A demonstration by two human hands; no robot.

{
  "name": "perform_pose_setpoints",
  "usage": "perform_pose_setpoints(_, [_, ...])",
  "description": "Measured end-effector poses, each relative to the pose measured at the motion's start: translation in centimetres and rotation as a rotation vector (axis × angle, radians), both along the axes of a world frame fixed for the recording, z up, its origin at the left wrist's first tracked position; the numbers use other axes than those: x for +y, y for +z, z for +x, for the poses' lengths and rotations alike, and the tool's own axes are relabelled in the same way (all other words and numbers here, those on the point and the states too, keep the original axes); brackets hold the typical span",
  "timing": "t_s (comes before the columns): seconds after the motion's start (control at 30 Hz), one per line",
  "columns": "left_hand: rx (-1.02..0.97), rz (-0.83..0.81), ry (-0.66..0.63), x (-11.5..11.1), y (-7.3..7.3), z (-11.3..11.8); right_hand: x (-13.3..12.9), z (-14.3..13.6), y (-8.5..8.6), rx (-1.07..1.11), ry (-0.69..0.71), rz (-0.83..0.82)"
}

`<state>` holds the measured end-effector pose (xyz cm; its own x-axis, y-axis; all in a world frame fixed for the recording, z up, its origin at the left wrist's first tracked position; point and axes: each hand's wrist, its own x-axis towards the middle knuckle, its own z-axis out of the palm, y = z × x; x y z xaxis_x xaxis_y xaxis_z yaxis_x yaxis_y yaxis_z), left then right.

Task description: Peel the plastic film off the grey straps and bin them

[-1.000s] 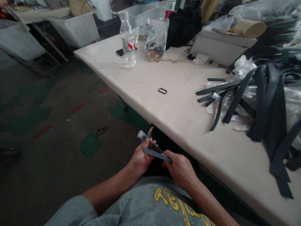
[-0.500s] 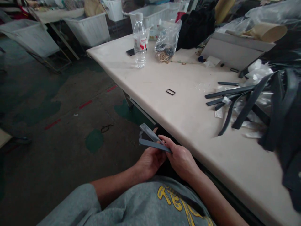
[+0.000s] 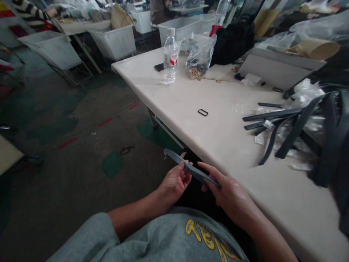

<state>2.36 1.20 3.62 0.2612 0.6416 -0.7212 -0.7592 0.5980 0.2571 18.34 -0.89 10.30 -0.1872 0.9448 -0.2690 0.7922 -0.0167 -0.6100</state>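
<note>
A dark grey strap [image 3: 196,172] is stretched between my hands, just off the table's near edge. My left hand [image 3: 174,182] pinches it near its middle, with a pale strip lying along its far end. My right hand [image 3: 228,193] grips the near end, thumb and fingers closed round it. On the table [image 3: 191,105] beyond my hands lies a black rectangular ring [image 3: 203,112]. More dark straps [image 3: 289,136] are heaped at the right side of the table, over clear plastic wrapping.
A water bottle [image 3: 170,60], a phone [image 3: 159,67] and a plastic bag of metal rings [image 3: 196,71] stand toward the far end. Behind are a grey box [image 3: 275,69] and a black bag [image 3: 233,40]. White bins [image 3: 114,42] stand on the floor beyond.
My right hand has moved right, away from my left hand. The strap and pale strip, spread apart before, now lie together in one line. The view has shifted slightly.
</note>
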Motion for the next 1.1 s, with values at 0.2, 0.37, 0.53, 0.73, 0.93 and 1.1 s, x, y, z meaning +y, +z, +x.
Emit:
perform_pose_setpoints(0.2, [-0.085,-0.003,-0.102,-0.7,0.2,0.9,-0.1,0.0,0.1,-0.096,0.045,0.025])
perform_pose_setpoints(0.37, [-0.014,0.022,-0.071,-0.4,0.2,0.6,-0.2,0.3,-0.4,0.017,-0.02,-0.021])
perform_pose_setpoints(0.53, [-0.052,-0.02,-0.129,-0.4,0.2,0.7,-1.0,1.1,0.1,-0.022,-0.016,0.019])
perform_pose_setpoints(0.73, [-0.025,0.009,-0.178,-0.5,0.2,1.0,-0.9,0.9,-0.1,0.026,-0.072,0.035])
perform_pose_setpoints(0.93, [-0.014,0.009,-0.244,-0.6,0.3,1.3,-1.9,1.5,0.5,-0.051,-0.065,0.011])
perform_pose_setpoints(1.1, [0.003,0.053,-0.299,-1.2,0.4,1.6,-1.9,1.4,-0.2,-0.013,-0.095,0.04])
